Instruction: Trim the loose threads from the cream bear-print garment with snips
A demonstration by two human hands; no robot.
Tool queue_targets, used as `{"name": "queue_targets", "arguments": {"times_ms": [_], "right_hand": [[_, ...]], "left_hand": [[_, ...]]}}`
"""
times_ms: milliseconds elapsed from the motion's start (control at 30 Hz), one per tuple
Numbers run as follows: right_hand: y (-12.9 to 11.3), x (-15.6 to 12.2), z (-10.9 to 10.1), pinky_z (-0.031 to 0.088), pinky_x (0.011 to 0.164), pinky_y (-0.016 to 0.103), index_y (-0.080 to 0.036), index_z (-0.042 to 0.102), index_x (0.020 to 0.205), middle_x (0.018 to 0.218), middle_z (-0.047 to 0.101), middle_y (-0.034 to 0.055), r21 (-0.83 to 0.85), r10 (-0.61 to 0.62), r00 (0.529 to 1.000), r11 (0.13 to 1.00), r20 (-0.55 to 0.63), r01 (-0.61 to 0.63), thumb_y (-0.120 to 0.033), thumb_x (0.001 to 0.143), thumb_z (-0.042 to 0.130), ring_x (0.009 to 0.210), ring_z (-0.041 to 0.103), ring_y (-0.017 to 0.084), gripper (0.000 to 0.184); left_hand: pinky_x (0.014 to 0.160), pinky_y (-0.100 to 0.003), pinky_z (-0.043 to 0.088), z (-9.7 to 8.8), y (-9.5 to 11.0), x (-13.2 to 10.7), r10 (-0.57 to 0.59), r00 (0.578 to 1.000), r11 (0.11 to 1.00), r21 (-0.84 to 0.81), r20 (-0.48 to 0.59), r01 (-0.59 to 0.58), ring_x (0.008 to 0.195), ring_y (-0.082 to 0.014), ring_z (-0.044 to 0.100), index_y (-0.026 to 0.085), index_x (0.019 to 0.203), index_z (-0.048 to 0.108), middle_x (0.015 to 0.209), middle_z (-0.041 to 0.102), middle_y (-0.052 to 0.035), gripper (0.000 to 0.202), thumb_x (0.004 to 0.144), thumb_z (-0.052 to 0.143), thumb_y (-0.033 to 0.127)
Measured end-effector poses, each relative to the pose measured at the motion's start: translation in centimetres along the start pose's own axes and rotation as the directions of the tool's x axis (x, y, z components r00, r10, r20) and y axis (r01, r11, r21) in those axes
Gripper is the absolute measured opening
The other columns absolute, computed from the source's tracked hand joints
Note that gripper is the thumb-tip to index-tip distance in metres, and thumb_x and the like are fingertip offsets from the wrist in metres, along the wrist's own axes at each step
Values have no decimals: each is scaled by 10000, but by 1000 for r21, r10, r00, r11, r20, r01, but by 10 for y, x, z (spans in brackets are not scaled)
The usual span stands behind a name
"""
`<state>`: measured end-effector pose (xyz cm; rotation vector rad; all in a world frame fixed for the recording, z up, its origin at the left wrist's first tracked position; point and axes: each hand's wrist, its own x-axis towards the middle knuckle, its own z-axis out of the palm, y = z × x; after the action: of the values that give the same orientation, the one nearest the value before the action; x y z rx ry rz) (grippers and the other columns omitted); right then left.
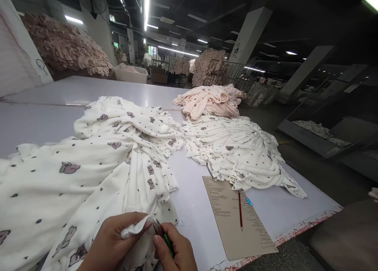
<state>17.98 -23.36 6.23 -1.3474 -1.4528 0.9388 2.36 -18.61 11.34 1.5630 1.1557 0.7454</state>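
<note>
My left hand (118, 235) pinches a gathered white edge of a printed fleece garment (112, 157), patterned with small dark dots and mauve animal heads. The garment lies spread in soft folds over the left and front of the table. Close against that edge, my right hand (175, 247) is closed round green-handled thread snips (167, 239). Their pointed metal blades touch or nearly touch the fabric held by my left hand; the exact contact cannot be made out. Part of the handle is hidden in my palm.
On the pale table (189, 208), a second pile of white printed garments (233, 145) lies to the right, with pink garments (209, 100) behind it. A written-on cardboard sheet (224, 223) bears a pencil (240, 212) and a blue clip (249, 201). Beyond stands a white bin (131, 76).
</note>
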Motion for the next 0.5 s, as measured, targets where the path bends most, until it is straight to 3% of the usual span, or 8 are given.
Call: {"name": "queue_targets", "arguments": {"times_ms": [67,200,267,333,433,500], "right_hand": [[1,-2,4,299,458,214,-190,544,769,527,475,-35,-23,39,999,999,-4,-39,-512,867,408,482,453,125,363],[-4,0,9,309,444,210,-192,566,743,496,468,-33,-36,21,999,999,-27,-22,-509,883,382,453,465,126,393],[-6,0,8,318,443,209,-193,584,728,466,453,-38,-14,31,999,999,-12,-31,-496,899,368,433,464,124,409],[-5,-1,7,317,448,212,-195,591,734,471,467,-36,-13,38,999,999,-20,-38,-496,900,367,437,471,124,410],[-2,-4,7,292,448,225,-206,576,739,508,498,-29,-119,10,997,993,-80,-20,-515,873,407,455,468,131,377],[-1,-5,9,273,442,233,-214,569,735,505,493,-29,-207,-10,995,978,-98,-10,-516,857,429,449,456,136,355]], "left_hand": [[666,-150,469,2,-5,-2,104,994,989,107,-45,-98,712,-157,665,262,756,720,721,726,50,136,759,590,299],[624,-191,439,3,-13,-6,278,956,928,284,-95,-242,648,-158,647,309,832,734,711,734,53,218,714,573,222],[633,-194,445,3,-12,-5,217,975,954,225,-53,-200,660,-161,647,288,812,728,711,729,43,167,744,577,267],[670,-195,464,1,-8,-3,81,996,993,84,34,-84,712,-175,652,242,756,705,735,725,22,186,793,561,354],[708,-211,473,-2,-2,2,-75,990,994,-71,122,84,771,-200,626,188,710,669,751,710,-11,315,816,549,460],[715,-212,463,-4,0,4,-102,987,986,-117,121,116,771,-196,595,171,705,672,739,695,-12,298,795,592,443]]}}
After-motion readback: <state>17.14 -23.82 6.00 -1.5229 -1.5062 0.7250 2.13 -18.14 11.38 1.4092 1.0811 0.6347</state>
